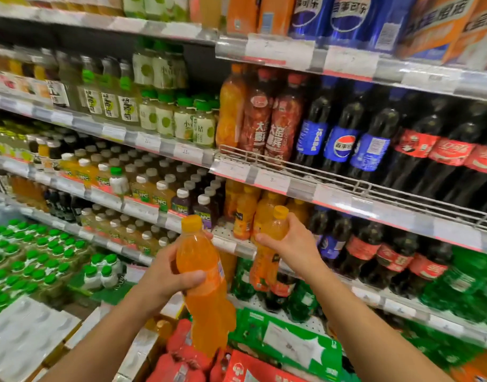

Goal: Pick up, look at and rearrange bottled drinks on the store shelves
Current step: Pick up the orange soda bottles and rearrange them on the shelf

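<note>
My left hand (pixel 165 274) grips a large orange soda bottle (pixel 206 293) around its upper body, held upright in front of the shelves. My right hand (pixel 289 244) is closed around the neck of a second orange drink bottle (pixel 267 260) with a yellow cap, held just in front of the shelf edge (pixel 231 245). More orange bottles (pixel 245 213) stand on that shelf behind the two hands.
Dark cola bottles (pixel 374 249) with red and blue labels fill the shelves to the right. Small juice bottles (pixel 165 194) and green-capped bottles (pixel 30 255) fill the left shelves. Green soda bottles (pixel 300 299) and red and green packs (pixel 286 337) lie below. A wire rail (pixel 305 172) fronts the upper shelf.
</note>
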### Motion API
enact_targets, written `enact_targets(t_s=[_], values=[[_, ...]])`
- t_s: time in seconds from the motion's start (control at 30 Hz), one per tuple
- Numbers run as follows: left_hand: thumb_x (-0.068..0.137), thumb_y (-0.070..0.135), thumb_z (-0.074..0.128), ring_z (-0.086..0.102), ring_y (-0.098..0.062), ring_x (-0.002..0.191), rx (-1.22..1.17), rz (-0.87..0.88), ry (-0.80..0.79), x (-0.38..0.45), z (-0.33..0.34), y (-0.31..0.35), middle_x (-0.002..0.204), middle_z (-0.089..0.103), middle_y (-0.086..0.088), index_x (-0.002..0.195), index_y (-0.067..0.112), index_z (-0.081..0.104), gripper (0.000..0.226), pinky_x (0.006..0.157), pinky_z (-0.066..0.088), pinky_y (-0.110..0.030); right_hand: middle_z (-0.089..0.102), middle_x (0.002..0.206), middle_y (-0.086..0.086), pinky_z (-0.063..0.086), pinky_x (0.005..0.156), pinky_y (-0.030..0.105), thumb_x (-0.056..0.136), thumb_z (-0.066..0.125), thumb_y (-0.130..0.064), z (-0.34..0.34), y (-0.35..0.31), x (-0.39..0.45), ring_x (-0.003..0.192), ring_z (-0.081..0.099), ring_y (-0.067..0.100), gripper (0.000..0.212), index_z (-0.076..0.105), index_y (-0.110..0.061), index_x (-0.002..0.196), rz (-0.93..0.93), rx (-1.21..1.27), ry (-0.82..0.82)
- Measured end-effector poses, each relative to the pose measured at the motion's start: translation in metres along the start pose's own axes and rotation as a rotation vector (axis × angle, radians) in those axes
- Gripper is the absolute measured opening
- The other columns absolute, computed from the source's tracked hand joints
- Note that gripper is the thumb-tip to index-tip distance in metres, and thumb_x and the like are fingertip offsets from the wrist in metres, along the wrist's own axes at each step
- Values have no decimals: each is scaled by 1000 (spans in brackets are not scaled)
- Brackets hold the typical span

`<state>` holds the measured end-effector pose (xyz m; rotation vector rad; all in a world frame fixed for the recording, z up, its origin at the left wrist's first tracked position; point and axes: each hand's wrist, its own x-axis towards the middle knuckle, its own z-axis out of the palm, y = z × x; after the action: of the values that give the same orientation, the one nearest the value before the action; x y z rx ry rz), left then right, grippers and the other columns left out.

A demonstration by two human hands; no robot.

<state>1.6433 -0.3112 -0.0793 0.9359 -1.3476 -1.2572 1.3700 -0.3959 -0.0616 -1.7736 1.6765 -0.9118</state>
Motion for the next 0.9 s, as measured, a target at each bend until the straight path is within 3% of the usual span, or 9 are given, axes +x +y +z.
enact_targets(t_s=[0.13,0.33,0.5,0.63,0.77,0.83,0.9], values=[[39,64,94,74,-29,94,-18,2,35,11,-52,2,104,76,-8,108,34,73,78,74,60,-34,68,86,-6,59,74,43,72,63,-87,54,-31,38,87,70,24,94,46,-21,137,-24,-299,138],[52,63,91,70,-39,106,-2,5,0,15,-110,0,117,71,-15,127,25,62,89,90,57,-59,61,121,6,54,84,42,76,75,-70,120,-58,85,111,62,29,78,57,-13,125,53,-286,265],[55,62,91,68,-40,108,17,-18,-24,18,-137,-4,119,69,-16,133,20,58,94,91,53,-65,57,130,13,53,90,45,82,80,-56,149,-75,111,117,61,36,77,51,-6,132,186,-315,334],[53,63,91,68,-37,110,26,-45,-28,20,-150,-7,121,69,-16,134,22,57,97,92,54,-63,62,121,16,58,83,46,80,80,-61,162,-78,127,103,66,38,69,57,-6,116,211,-394,342],[54,62,91,68,-36,110,11,-55,-50,26,-157,-9,120,69,-14,133,26,58,93,92,56,-60,71,99,12,57,64,38,78,78,-66,173,-77,145,85,70,33,58,63,-11,90,193,-530,284],[54,61,91,68,-37,108,2,-52,-56,30,-157,-11,118,68,-16,130,27,61,88,90,57,-58,72,88,11,52,61,35,83,75,-63,175,-78,151,83,71,33,53,57,-13,76,184,-576,226],[54,61,91,68,-37,108,-11,-55,-57,34,-158,-11,119,68,-16,128,29,62,86,89,58,-52,73,92,10,50,64,34,87,71,-64,176,-79,159,89,71,32,52,55,-14,79,177,-644,196]])
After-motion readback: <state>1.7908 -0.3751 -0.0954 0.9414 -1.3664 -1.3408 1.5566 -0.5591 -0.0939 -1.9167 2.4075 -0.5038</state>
